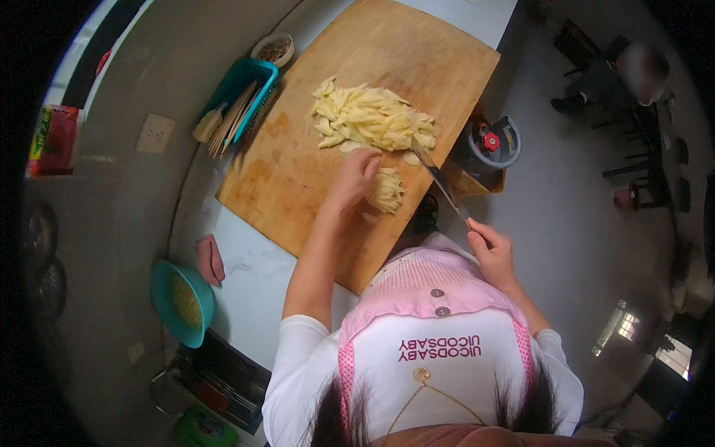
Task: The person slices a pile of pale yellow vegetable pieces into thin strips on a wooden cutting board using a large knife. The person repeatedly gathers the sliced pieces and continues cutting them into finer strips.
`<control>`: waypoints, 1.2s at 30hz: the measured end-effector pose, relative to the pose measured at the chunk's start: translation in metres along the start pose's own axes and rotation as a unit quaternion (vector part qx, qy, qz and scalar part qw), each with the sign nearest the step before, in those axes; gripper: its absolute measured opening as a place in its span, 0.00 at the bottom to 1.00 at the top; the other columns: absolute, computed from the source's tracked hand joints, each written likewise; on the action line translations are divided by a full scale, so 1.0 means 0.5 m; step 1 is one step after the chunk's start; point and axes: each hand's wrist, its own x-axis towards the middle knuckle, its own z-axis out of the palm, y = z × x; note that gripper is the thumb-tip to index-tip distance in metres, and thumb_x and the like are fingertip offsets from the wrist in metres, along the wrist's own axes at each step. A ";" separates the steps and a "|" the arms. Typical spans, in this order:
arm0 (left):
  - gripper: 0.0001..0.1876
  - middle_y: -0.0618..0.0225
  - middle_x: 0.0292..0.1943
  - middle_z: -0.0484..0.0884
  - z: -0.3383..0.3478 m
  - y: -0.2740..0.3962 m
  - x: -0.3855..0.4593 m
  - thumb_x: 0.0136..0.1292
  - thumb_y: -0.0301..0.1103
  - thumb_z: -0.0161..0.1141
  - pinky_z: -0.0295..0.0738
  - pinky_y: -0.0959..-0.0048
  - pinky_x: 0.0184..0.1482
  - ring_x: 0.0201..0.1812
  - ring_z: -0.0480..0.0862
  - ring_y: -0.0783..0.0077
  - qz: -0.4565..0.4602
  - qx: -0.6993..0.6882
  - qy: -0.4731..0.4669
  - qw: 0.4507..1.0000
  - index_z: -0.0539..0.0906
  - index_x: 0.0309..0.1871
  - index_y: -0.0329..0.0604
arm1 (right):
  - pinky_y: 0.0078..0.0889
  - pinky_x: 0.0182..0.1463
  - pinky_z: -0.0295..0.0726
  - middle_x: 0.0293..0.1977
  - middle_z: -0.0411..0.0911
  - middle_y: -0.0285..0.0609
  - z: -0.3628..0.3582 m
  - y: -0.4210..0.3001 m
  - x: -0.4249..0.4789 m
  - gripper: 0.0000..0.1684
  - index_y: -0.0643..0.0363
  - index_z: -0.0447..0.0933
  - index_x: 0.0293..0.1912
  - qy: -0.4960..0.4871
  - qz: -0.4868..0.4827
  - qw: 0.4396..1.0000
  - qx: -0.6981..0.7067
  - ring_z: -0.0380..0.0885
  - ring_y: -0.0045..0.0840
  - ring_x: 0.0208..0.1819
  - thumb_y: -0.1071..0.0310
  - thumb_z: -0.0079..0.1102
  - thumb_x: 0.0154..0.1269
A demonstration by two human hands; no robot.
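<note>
A large wooden cutting board (290, 179) lies in front of me. Across its middle spreads a heap of pale yellow vegetable slices (368, 114), which look like potato. Nearer to me sits a small bundle of thin shreds (388, 191) of the same colour. My left hand (356, 174) is on the board between heap and bundle, its fingers curled; whether they grip any slices is hidden. My right hand (492, 251) grips the handle of a kitchen knife (440, 180), off the board's right edge. The blade, seen nearly edge-on, reaches the right end of the heap.
Left of the board stand a teal plastic basket (246, 100) with wooden sticks and a white bowl (275, 49) of brown bits. A pink cloth (209, 260) and a teal bowl (184, 304) of pale shreds are lower left. A grey bucket (494, 142) stands right; a person (606, 78) sits beyond.
</note>
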 end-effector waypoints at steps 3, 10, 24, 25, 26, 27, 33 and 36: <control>0.10 0.53 0.34 0.79 -0.025 -0.024 -0.045 0.63 0.33 0.61 0.73 0.63 0.43 0.38 0.79 0.53 -0.057 -0.062 0.060 0.995 0.80 0.35 0.33 | 0.25 0.46 0.80 0.43 0.85 0.47 -0.001 0.004 -0.003 0.15 0.66 0.81 0.50 -0.015 -0.006 1.000 0.003 0.83 0.25 0.41 0.70 0.62 0.65; 0.06 0.59 0.34 0.78 0.007 0.015 -0.232 0.59 0.28 0.64 0.71 0.65 0.43 0.39 0.78 0.58 -0.134 -0.037 0.190 0.972 0.79 0.34 0.36 | 0.21 0.32 0.73 0.29 0.79 0.36 0.011 0.008 -0.008 0.15 0.63 0.80 0.52 -0.138 0.081 0.977 0.140 0.73 0.15 0.27 0.69 0.58 0.69; 0.10 0.61 0.39 0.77 0.082 0.000 -0.284 0.47 0.25 0.64 0.68 0.58 0.49 0.46 0.75 0.55 -0.004 0.168 0.189 0.967 0.81 0.36 0.40 | 0.31 0.48 0.80 0.43 0.83 0.54 0.088 -0.044 -0.015 0.19 0.65 0.81 0.48 -0.240 0.064 0.966 -0.066 0.85 0.38 0.44 0.59 0.61 0.66; 0.10 0.61 0.38 0.77 0.084 -0.001 -0.284 0.47 0.25 0.64 0.67 0.58 0.48 0.45 0.75 0.54 -0.007 0.172 0.185 0.967 0.81 0.35 0.40 | 0.31 0.48 0.80 0.43 0.83 0.54 0.090 -0.044 -0.017 0.19 0.65 0.81 0.48 -0.237 0.059 0.967 -0.070 0.85 0.38 0.44 0.59 0.61 0.66; 0.10 0.61 0.37 0.76 0.086 -0.002 -0.284 0.46 0.25 0.64 0.67 0.58 0.48 0.45 0.75 0.54 -0.010 0.176 0.181 0.968 0.81 0.35 0.40 | 0.31 0.48 0.81 0.43 0.83 0.54 0.092 -0.044 -0.019 0.19 0.64 0.81 0.48 -0.233 0.053 0.968 -0.074 0.85 0.38 0.44 0.58 0.60 0.66; 0.10 0.61 0.37 0.76 0.087 -0.002 -0.282 0.46 0.25 0.63 0.67 0.58 0.48 0.44 0.75 0.54 -0.008 0.175 0.185 0.967 0.81 0.35 0.40 | 0.32 0.48 0.81 0.43 0.83 0.54 0.094 -0.043 -0.021 0.20 0.64 0.81 0.48 -0.227 0.049 0.969 -0.079 0.85 0.39 0.44 0.58 0.60 0.66; 0.10 0.62 0.37 0.75 0.083 0.000 -0.277 0.48 0.26 0.64 0.67 0.57 0.47 0.44 0.74 0.55 0.002 0.184 0.187 0.965 0.81 0.36 0.40 | 0.33 0.48 0.81 0.43 0.83 0.53 0.094 -0.034 -0.020 0.19 0.63 0.82 0.47 -0.225 0.031 0.971 -0.076 0.84 0.40 0.44 0.57 0.60 0.66; 0.10 0.63 0.38 0.76 0.083 0.000 -0.279 0.48 0.26 0.64 0.66 0.58 0.48 0.44 0.74 0.55 0.003 0.193 0.186 0.963 0.81 0.37 0.41 | 0.34 0.47 0.81 0.42 0.83 0.53 0.089 -0.036 -0.015 0.19 0.62 0.82 0.47 -0.230 0.032 0.970 -0.068 0.84 0.40 0.43 0.57 0.60 0.66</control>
